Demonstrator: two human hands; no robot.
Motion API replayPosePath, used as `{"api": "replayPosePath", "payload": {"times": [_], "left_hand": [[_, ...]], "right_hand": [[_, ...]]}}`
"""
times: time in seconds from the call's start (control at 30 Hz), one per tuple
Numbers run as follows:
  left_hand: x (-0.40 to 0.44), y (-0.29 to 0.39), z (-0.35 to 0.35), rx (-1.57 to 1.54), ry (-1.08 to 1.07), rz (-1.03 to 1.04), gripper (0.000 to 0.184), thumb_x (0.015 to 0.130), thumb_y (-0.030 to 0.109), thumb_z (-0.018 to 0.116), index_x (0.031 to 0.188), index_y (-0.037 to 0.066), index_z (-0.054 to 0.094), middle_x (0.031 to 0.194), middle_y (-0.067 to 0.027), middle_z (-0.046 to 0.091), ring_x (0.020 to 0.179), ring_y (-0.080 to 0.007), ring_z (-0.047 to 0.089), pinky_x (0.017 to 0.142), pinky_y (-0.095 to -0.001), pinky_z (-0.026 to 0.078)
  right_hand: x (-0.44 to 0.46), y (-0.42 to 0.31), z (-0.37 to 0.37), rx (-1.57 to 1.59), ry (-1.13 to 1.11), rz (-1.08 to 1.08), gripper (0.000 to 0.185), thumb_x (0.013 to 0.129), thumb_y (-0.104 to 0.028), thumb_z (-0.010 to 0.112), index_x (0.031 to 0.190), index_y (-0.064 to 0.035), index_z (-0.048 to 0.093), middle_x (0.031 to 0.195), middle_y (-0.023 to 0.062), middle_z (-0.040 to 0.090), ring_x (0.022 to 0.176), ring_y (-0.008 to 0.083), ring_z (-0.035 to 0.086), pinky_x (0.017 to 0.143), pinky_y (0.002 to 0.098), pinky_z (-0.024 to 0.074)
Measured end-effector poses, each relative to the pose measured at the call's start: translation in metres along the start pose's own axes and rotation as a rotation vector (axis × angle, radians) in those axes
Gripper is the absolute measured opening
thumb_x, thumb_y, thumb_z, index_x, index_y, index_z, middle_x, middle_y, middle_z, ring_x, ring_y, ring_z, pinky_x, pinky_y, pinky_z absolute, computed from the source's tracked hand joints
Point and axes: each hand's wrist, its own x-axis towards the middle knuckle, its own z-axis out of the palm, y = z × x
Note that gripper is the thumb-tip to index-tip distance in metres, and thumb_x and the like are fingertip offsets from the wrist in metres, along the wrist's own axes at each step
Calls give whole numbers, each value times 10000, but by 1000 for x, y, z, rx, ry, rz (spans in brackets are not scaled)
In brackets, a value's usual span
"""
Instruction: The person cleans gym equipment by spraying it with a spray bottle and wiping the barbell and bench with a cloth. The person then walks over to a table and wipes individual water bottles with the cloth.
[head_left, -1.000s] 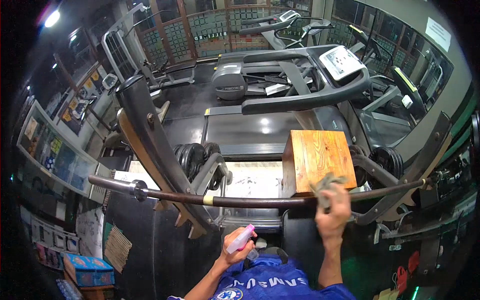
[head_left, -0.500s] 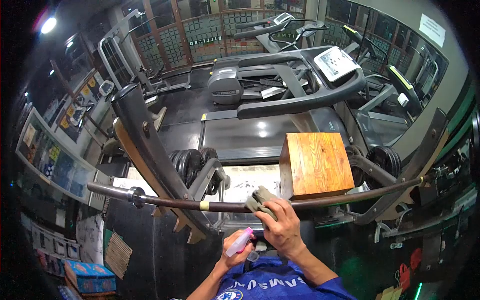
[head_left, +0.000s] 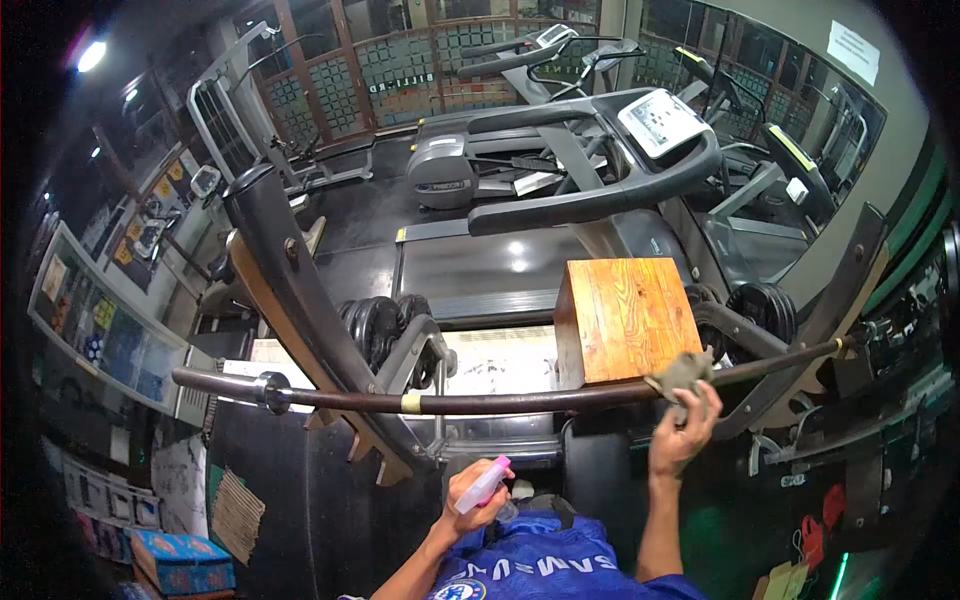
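My right hand [head_left: 682, 432] is closed on a grey-green cloth [head_left: 682, 376], which lies against the long dark barbell bar [head_left: 530, 402] just in front of the wooden box [head_left: 640, 318]. Low in the centre, my left hand [head_left: 472, 498] is wrapped round a spray bottle with a pink and whitish top [head_left: 485, 484], close to my body in the blue shirt. The bar runs across the rack, with a metal collar [head_left: 272, 392] near its left end and yellow tape left of centre.
Rack uprights stand at left [head_left: 290, 270] and right [head_left: 830, 300]. Weight plates [head_left: 372, 328] hang behind the bar. A treadmill [head_left: 480, 265] lies beyond. A blue patterned box [head_left: 183, 562] sits at lower left.
My right hand went from the bar near the box's front edge leftward to mid-bar, then back right with the cloth. My left hand barely moved. The view has shifted slightly.
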Motion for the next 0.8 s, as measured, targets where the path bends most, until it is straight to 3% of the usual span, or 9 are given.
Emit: {"api": "replayPosePath", "payload": {"times": [0.13, 0.2, 0.37, 0.43, 0.5, 0.6, 0.67, 0.73, 0.8], "left_hand": [[-3, 2, 3, 33, -40, 51, 268, 748, -51, 659, 1013, -19, 635, 902, -124, 687, 725, -212, 683, 669, -322, 556], [-4, 10, 1, 36, -48, 66, 269, 738, -52, 664, 1002, -13, 638, 878, -116, 686, 747, -228, 681, 687, -334, 553], [-7, 19, -7, 41, -49, 56, 275, 731, -49, 676, 999, -4, 640, 822, -97, 677, 733, -230, 678, 691, -335, 549], [-9, 20, -14, 43, -77, 70, 273, 738, -47, 674, 1006, -6, 639, 836, -100, 675, 730, -223, 681, 680, -327, 549], [-14, 22, -22, 56, -84, 94, 266, 752, -44, 668, 1014, -13, 637, 872, -109, 675, 716, -207, 684, 660, -312, 549], [-24, 30, -32, -80, -24, -67, 247, 773, -32, 665, 1018, -22, 636, 930, -123, 673, 685, -183, 683, 631, -294, 547], [-32, 26, -38, -71, -36, -72, 236, 779, -29, 669, 1013, -26, 636, 947, -128, 672, 664, -170, 677, 625, -289, 546], [-35, 31, -42, -38, -73, -94, 245, 771, -32, 676, 1012, -22, 636, 933, -125, 673, 694, -193, 682, 646, -300, 548], [-30, 41, -44, 78, -117, 45, 257, 760, -35, 685, 1012, -17, 637, 918, -122, 673, 735, -220, 682, 678, -316, 548]], "right_hand": [[-40, -66, 23, 155, -201, -285, 292, 696, 59, 626, 934, -108, 659, 1136, 118, 568, 1152, 332, 552, 1065, 510, 419], [-67, -100, 38, 337, -272, -365, 295, 672, 35, 682, 920, -121, 707, 1076, 127, 598, 1100, 351, 583, 1016, 495, 456], [-62, -75, 33, 225, -243, -525, 256, 693, 18, 689, 911, -108, 733, 1091, 122, 606, 1104, 359, 594, 951, 458, 517], [-50, -47, 27, 151, -137, -522, 147, 760, -11, 682, 874, -97, 717, 1107, 122, 604, 1112, 357, 594, 963, 462, 507], [-33, -20, 11, -44, -66, -435, 200, 769, -2, 689, 941, -102, 702, 1181, 133, 569, 1160, 350, 565, 992, 473, 492], [-9, 8, -2, -114, 63, 21, 274, 812, 35, 655, 1045, -106, 685, 1270, 151, 521, 1199, 349, 537, 1039, 445, 448], [-1, 4, -5, 4, 91, 167, 277, 814, 43, 642, 1049, -99, 679, 1254, 149, 542, 1201, 344, 539, 1035, 439, 452], [-10, -25, 7, -57, 18, -11, 290, 806, 60, 622, 1045, -97, 672, 1222, 147, 567, 1201, 340, 545, 1036, 432, 459], [-34, -68, 24, 39, -108, -170, 343, 749, 73, 650, 1041, -106, 671, 1195, 141, 588, 1206, 337, 546, 1048, 431, 462]]}}
